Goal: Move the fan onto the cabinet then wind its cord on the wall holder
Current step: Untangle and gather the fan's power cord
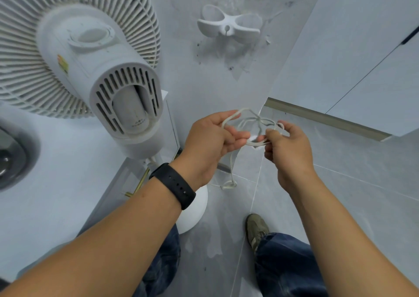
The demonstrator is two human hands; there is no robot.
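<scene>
my left hand (205, 144) and right hand (286, 147) both curled, pinching loops of thin white fan cord (246, 124) between them. white butterfly-shaped plastic wall holder (229, 25) above hands, bare. white slatted plastic fan (90, 54) on pale cabinet top (56, 183), left of grip.

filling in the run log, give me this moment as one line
fan: on cabinet | cord: looped, held by left hand and right hand | holder: on wall, bare

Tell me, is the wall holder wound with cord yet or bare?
Bare. The wall holder has nothing wrapped on it; the cord is looped between the left hand and right hand.
</scene>
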